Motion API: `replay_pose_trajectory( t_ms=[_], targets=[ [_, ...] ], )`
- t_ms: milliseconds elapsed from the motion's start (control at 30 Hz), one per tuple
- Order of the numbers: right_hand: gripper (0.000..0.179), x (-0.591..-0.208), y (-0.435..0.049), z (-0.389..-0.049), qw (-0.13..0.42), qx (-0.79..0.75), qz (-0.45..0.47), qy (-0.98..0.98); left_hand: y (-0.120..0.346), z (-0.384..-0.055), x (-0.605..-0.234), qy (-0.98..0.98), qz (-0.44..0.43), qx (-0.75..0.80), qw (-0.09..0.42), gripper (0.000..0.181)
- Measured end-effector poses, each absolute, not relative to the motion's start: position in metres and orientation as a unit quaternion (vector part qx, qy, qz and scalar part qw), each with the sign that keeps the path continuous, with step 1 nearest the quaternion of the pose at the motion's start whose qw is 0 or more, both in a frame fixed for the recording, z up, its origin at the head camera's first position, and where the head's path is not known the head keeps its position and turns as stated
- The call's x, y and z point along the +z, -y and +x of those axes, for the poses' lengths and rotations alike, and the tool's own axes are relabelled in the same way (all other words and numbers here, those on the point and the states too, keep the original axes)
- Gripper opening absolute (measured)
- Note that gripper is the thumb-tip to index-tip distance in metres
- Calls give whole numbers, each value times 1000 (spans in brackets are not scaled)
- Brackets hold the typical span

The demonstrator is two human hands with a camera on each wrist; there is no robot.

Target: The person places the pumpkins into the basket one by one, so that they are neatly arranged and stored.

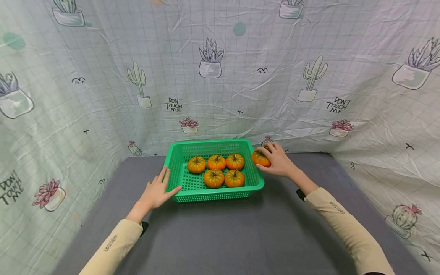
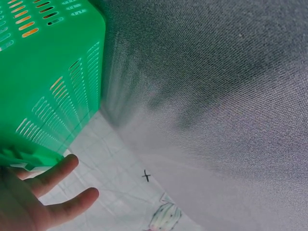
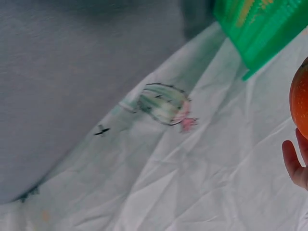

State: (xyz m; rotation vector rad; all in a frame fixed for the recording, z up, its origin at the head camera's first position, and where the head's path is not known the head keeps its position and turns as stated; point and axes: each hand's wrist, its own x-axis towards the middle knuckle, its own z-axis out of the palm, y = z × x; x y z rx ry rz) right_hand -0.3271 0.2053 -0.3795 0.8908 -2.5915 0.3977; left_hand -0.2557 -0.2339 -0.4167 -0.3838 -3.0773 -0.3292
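A green plastic basket with slotted walls stands on the table, several small orange pumpkins lying inside it. My right hand grips another pumpkin just outside the basket's right rim; in the right wrist view this pumpkin shows at the right edge, fingers against its underside. At the basket's left front corner, my left hand rests on the rim with fingers spread and fairly straight. The left wrist view shows those fingers beside the basket wall.
The dark grey table extends in front of the basket and to both sides. A pale cloth printed with cacti and potted plants hangs behind the table and along its left and right sides.
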Motion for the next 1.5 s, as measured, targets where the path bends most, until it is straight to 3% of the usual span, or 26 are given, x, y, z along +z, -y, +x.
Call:
replay_pose_trajectory(
  t_ms=[800, 1267, 1500],
  targets=[
    [49, -357, -128, -326, 143, 65, 404, 901, 231, -249, -420, 987, -122, -101, 25, 88],
    [78, -355, -75, -345, 126, 19, 439, 890, 234, -252, -419, 988, -119, -97, 27, 89],
    [74, -364, -54, -354, 123, 5, 455, 882, 232, -251, -418, 988, -122, -93, 27, 89]
  ],
)
